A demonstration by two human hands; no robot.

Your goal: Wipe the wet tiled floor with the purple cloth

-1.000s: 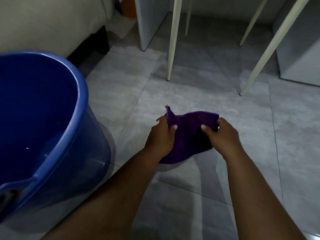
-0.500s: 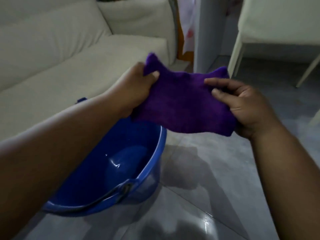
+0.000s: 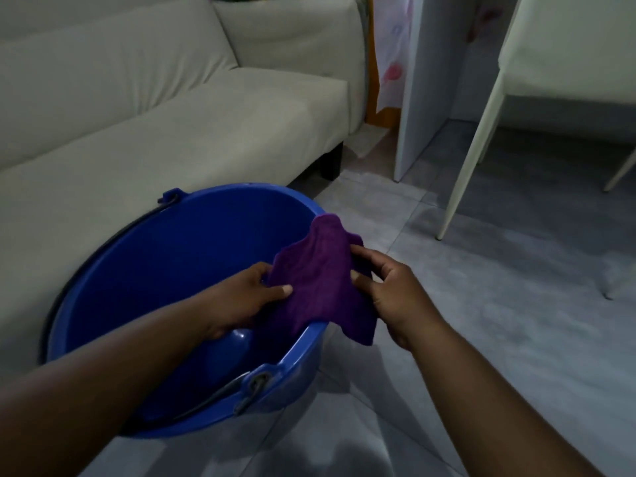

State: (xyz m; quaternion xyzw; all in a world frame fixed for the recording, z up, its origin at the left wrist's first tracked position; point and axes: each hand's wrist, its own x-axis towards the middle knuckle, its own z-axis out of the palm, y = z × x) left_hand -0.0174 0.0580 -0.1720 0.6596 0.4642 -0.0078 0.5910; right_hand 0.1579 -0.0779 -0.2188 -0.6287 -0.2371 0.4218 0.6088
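Over the round blue bucket's rim, both hands pinch rumpled purple cloth.

Both bare forearms reach forward from the lower edge of the view, converging toward the centre. The left hand is palm-inward, thumb on top and pointing right, fingers curled beneath in a pinch on the purple cloth. The right hand faces it, thumb and index finger pinching the cloth's opposite edge, remaining fingers loosely bent. The wrists are nearly straight; the hands are near each other, not touching.
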